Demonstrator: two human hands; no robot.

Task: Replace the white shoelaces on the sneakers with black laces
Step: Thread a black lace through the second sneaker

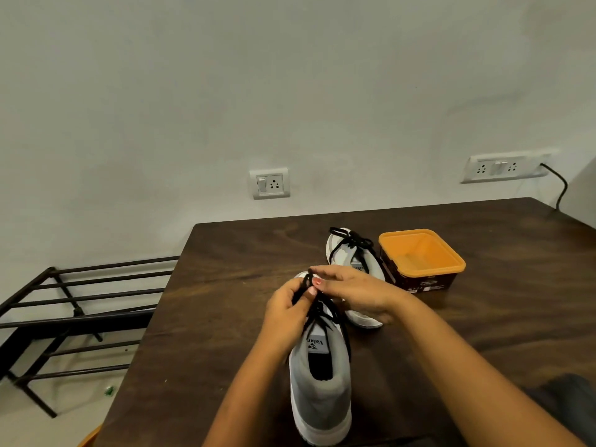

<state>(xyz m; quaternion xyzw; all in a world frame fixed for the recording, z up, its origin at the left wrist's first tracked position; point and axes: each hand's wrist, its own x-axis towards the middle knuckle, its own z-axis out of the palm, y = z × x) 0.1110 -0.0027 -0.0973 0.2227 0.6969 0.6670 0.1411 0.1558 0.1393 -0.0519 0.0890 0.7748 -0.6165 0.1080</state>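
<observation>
My hands are together over the front of the near sneaker [319,382], which sits on the desk [225,285] right under them with its heel toward me. My left hand [285,306] has its fingers curled round the black lace [309,280] and my right hand [353,290] pinches the same lace between thumb and forefinger, the fingertips of the two hands almost touching. The lace is thin, soft and limp, so I judge it will flop and slip back through an eyelet the moment I slacken. The best place to hold it is close to its end, where the stiff tip would be, though my fingers hide that tip and I cannot tell if I have it. The sneaker looks light, with a padded grey collar and a firmer white sole, and it could slide on the smooth wood if I pull hard, so steadying it by the sides of the upper seems wise. Just beyond my right hand the far sneaker [335,253] carries a tied bow [353,240] of black lace, and an orange tub [422,256] stands beside it, further to the right
</observation>
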